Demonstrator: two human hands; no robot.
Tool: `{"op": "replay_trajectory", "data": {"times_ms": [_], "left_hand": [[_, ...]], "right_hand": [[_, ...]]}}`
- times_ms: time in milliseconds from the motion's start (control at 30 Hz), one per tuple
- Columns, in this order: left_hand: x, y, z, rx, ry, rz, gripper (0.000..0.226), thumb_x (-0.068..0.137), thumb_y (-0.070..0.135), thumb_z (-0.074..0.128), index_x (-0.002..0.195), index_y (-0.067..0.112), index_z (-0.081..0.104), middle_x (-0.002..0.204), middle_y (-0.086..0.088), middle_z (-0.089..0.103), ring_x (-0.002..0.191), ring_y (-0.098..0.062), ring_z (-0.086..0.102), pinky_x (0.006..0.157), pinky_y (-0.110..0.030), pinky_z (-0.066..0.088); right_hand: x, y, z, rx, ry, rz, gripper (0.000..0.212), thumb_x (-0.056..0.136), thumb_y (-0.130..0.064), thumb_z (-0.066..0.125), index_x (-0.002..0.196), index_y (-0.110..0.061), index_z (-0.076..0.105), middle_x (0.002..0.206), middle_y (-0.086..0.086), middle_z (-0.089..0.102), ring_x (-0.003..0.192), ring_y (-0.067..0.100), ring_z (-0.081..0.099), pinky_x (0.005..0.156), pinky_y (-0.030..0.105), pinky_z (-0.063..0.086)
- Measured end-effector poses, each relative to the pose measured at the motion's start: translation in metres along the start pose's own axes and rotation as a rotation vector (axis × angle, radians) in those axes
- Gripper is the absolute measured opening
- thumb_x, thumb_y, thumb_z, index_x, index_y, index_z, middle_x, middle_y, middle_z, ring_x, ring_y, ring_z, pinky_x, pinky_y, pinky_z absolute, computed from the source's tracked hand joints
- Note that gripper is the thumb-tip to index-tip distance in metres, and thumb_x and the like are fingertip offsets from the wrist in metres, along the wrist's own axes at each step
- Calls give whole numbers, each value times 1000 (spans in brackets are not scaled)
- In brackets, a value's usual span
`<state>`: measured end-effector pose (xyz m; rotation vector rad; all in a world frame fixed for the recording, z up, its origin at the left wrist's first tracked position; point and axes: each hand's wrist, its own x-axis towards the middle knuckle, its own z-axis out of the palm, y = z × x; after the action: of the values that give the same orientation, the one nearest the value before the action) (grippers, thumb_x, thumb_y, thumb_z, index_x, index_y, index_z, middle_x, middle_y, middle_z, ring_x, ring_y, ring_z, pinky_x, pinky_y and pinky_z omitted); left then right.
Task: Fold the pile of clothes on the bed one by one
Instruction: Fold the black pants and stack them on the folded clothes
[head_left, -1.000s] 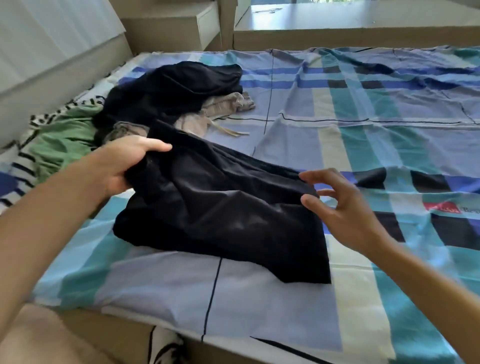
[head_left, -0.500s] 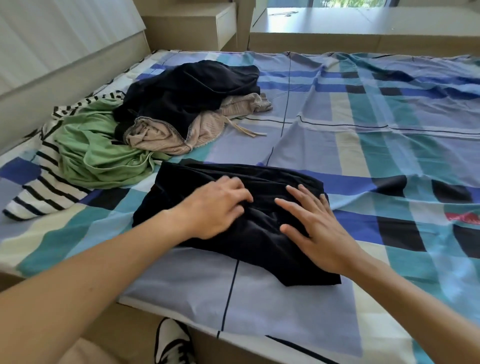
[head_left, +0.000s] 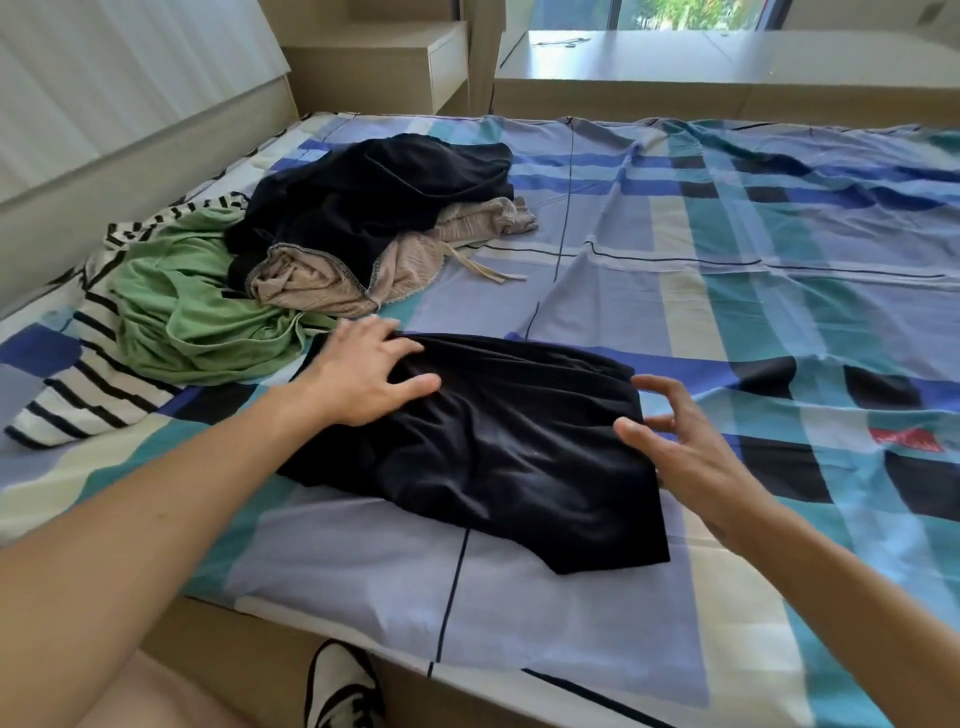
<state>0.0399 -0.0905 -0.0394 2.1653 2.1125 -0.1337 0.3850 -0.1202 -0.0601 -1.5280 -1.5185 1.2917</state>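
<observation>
Black garment (head_left: 509, 447) first: pressed flat with open left hand (head_left: 363, 374), reached for its edge with loose, empty right hand (head_left: 685, 447); not folded yet; left whole pile (head_left: 374, 202) waiting behind

A white ribbed wall panel (head_left: 130, 67) fills the upper left of the frame, with a plain beige wooden headboard ledge (head_left: 119, 176) running diagonally beneath it. At upper centre stands a pale wooden bedside cabinet (head_left: 384, 67) with a flat-fronted drawer, and just right of it a square wooden post (head_left: 480, 52). A long light-wood ledge (head_left: 753, 62) spans the upper right, its top glossy with daylight. Above it, at the top edge, a dark-framed window (head_left: 675, 10) shows blurred green foliage. The bed with its lilac, teal, blue and cream checked sheet (head_left: 753, 322) takes up the middle, its pale wooden side board (head_left: 244, 644) at lower left.
</observation>
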Motion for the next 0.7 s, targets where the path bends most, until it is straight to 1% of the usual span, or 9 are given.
{"op": "replay_trajectory", "data": {"times_ms": [100,167,267,333,433,533,567,633,700], "left_hand": [[-6,-15,2,50,-126,-216,86,83,83,43,156,43,22,168,-6,1,154,-32,-7,117,-70,3],[-12,-14,5,53,-190,-247,86,85,80,42,158,43,15,168,-5,-8,153,-35,-11,116,-72,3],[-13,11,0,191,-77,-212,87,88,78,39,159,34,14,167,-10,-12,152,-39,-18,116,-69,-8],[-16,45,-5,231,47,-89,84,90,73,41,158,29,18,167,-13,-6,153,-39,-11,119,-65,-6],[-27,109,-12,34,222,249,71,93,62,48,152,25,36,162,-11,21,150,-30,16,122,-47,18],[-32,156,-7,-80,236,448,66,93,60,50,148,25,41,154,-3,34,141,-24,32,113,-41,34],[-30,165,1,-61,172,450,73,92,64,49,152,25,34,158,-5,29,145,-25,27,115,-43,31],[-24,174,21,11,-45,415,95,88,74,46,160,26,8,168,-6,3,155,-28,1,124,-50,12],[-18,177,37,51,-202,393,110,82,83,43,159,28,-13,167,-2,-21,152,-27,-24,123,-56,-7]], "right_hand": [[-1,-6,8,59,-139,30,51,87,-15,74,122,-48,58,122,1,62,100,20,69,96,42,56],[2,-7,13,103,-198,56,56,83,-3,74,120,-43,65,120,3,68,99,26,72,95,47,57],[4,-10,5,186,-193,77,62,81,8,68,125,-37,67,113,7,75,98,27,74,93,44,58],[-1,-15,-9,226,-149,70,66,82,11,64,128,-36,64,108,7,76,95,26,74,84,37,61],[-13,-23,-45,258,-85,39,69,82,12,60,131,-37,63,104,9,77,88,26,74,75,32,62],[-24,-23,-90,224,14,47,72,82,13,58,131,-40,63,100,7,77,76,20,71,63,27,61],[-28,-22,-103,208,49,58,73,81,13,59,131,-40,63,96,6,77,71,18,69,58,25,60],[-32,-16,-122,130,114,95,76,78,12,64,134,-39,60,85,5,74,63,15,65,52,20,55],[-35,-9,-127,54,137,155,83,71,9,70,140,-35,55,82,9,70,62,18,64,50,19,54]]}}
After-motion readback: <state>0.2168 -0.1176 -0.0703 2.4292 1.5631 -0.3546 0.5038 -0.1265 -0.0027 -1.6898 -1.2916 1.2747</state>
